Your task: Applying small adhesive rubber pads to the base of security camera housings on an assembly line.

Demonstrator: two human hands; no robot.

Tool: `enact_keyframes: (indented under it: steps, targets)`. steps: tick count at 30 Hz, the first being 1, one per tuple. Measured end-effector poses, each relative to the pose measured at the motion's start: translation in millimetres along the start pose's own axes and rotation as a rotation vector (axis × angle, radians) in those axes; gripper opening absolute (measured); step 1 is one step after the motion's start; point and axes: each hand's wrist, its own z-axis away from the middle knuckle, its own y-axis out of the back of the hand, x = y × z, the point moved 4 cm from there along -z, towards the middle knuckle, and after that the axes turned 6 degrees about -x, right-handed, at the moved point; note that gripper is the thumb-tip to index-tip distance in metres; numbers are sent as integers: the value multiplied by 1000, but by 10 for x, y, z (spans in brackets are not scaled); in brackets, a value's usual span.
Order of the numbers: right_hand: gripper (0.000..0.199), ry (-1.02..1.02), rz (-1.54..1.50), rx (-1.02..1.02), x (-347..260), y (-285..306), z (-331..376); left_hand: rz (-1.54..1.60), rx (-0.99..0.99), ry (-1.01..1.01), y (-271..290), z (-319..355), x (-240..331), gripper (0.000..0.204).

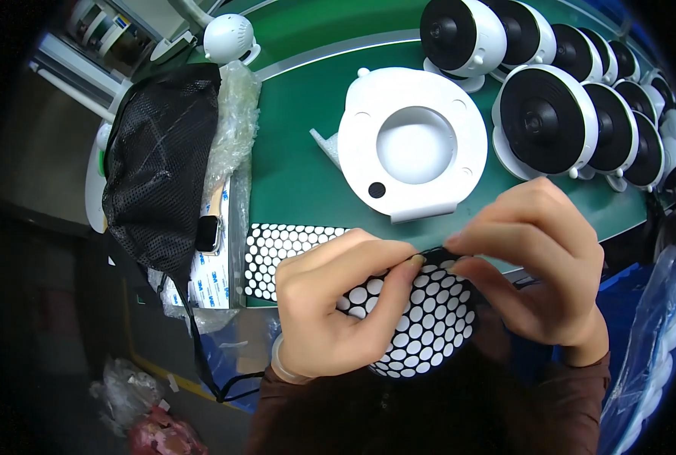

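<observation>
Between my hands, a black sheet of round white-faced stickers (429, 326) curves down over the table's near edge. My left hand (334, 303) is closed, its thumb and forefinger pinching the far edge of this sheet. My right hand (546, 262) is also closed, thumb and forefinger on the same edge, a little to the right. A similar dotted sheet (273, 262) lies flat on the table, partly behind my left hand; I cannot tell whether the two join. Beyond my hands sits a white round housing (357, 136) with a wide recess and one black round pad (377, 189) on its rim.
Several white devices with black round faces (542, 121) crowd the green table's (292, 182) right side. At the left are a black mesh bag (160, 167), bubble wrap (236, 121) and a smartwatch (208, 233). Another white round device (229, 38) stands far left. Clear plastic (649, 334) hangs at the right.
</observation>
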Motion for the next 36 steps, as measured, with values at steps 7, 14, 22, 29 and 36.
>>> enact_keyframes:
  steps: [7,14,22,29,36]
  targets:
    - [21,47,132,23,58,-18,35,13,-20,-32,-92,-46,-12,11]
    - [19,34,15,-57,143,-31,-10,-8,-21,-55,-109,-53,5,10]
    - [20,67,-9,-2,126,-66,-6,96,28,-29,-80,-38,-48,9]
    - [18,76,-5,-60,162,-64,-35,84,17,-41,-75,-60,-50,10]
    - [8,-25,-58,63,217,105,-41,-16,127,-23,-64,52,-194,11]
